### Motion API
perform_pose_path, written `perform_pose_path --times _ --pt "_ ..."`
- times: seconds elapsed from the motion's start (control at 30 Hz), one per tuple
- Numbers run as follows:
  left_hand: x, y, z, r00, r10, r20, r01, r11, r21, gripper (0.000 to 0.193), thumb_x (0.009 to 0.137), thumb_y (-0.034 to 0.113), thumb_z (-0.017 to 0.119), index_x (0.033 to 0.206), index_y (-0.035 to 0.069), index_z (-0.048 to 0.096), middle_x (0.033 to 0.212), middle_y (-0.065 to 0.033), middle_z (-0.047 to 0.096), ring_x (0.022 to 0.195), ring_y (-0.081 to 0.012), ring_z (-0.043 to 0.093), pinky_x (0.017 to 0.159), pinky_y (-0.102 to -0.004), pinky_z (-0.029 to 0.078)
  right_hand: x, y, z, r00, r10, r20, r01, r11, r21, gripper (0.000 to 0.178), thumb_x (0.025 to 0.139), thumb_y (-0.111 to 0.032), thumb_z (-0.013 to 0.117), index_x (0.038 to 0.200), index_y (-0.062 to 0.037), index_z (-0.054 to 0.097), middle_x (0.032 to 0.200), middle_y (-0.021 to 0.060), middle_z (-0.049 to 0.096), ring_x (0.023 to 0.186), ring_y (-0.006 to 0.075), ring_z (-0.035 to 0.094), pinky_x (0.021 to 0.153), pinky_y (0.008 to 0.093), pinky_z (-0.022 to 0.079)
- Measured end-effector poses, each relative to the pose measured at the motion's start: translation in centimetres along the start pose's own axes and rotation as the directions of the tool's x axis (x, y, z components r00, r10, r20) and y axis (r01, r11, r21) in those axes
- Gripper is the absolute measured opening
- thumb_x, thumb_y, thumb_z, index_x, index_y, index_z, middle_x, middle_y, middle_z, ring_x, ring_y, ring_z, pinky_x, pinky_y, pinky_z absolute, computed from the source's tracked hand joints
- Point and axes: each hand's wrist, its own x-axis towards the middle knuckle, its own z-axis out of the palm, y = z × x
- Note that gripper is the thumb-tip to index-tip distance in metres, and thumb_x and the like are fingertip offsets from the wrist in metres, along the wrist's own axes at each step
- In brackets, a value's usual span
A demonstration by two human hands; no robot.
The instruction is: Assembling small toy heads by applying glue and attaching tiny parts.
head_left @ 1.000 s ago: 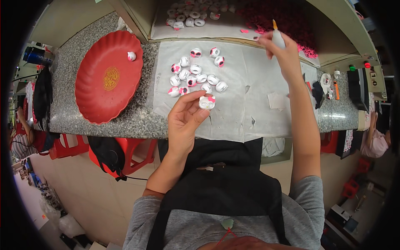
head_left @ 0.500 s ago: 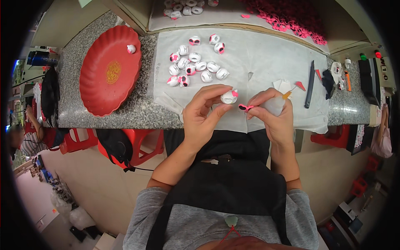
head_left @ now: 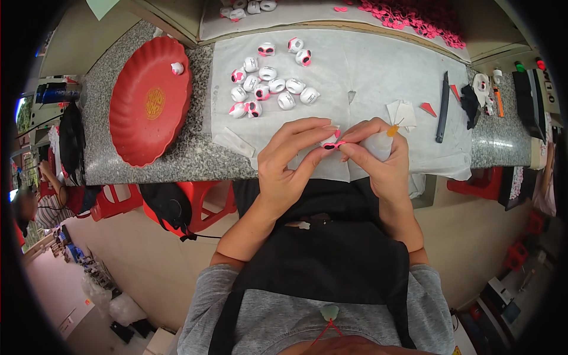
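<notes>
Between the thumb and fingers of my left hand (head_left: 283, 158) is a small white figurine head (head_left: 329, 141) with a pink part on top, mostly hidden by the fingers. My right hand (head_left: 384, 163) pinches tiny pink sunglasses with black lenses (head_left: 332, 146), which touch the front of the head. Tucked in the same palm is a translucent squeeze bottle (head_left: 377, 145) with an amber dispensing tip (head_left: 392, 131). Beyond my hands, several similar white heads (head_left: 268, 73) lie on the white sheet (head_left: 331, 59), some wearing pink glasses.
At left stands a red scalloped tray (head_left: 133, 112) with one head (head_left: 177, 68) in it. A dark flat bar (head_left: 442, 109), a red scrap (head_left: 428, 109) and folded white paper (head_left: 402, 113) lie at right. A back shelf holds a heap of pink pieces (head_left: 414, 21).
My right hand has moved left and brought the pink sunglasses against the white head. The bottle's tip has swung upward and left. The head view has shifted slightly.
</notes>
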Motion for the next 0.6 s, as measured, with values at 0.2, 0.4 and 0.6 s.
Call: perform_pose_path --times 0.2,0.4,0.6 --pt "-0.5 0.0 -0.4 0.978 -0.202 0.057 0.210 0.937 -0.278 0.027 0.067 -0.005 0.057 0.093 0.000 0.054 0.097 -0.0116 0.053 0.087 -0.0169 0.052 0.071 -0.0251 0.042 -0.4 0.9 0.7 0.998 -0.042 -0.045 0.040 0.998 -0.043 0.015 0.065 0.007 0.058 0.077 0.0021 0.049 0.072 0.0104 0.053 0.060 0.0129 0.051 0.051 0.0212 0.041" --pt "-0.6 -0.4 -0.9 0.958 -0.251 0.140 0.284 0.752 -0.594 0.027 0.069 -0.008 0.054 0.095 -0.004 0.051 0.098 -0.0139 0.051 0.090 -0.0172 0.050 0.076 -0.0249 0.041 -0.3 -0.3 0.9 0.999 -0.004 0.040 0.003 1.000 0.025 0.026 0.063 0.007 0.060 0.086 0.0020 0.049 0.073 0.0093 0.053 0.060 0.0118 0.051 0.048 0.0201 0.041" --pt "-0.8 -0.4 -1.0 0.946 -0.210 0.248 0.323 0.686 -0.652 0.024 0.070 -0.008 0.053 0.093 -0.005 0.052 0.097 -0.0155 0.051 0.091 -0.0193 0.050 0.077 -0.0271 0.042 -0.2 0.5 0.5 0.989 0.042 0.142 -0.055 0.994 0.095 0.025 0.062 0.006 0.061 0.086 0.0046 0.051 0.079 0.0124 0.054 0.064 0.0147 0.054 0.050 0.0228 0.046"
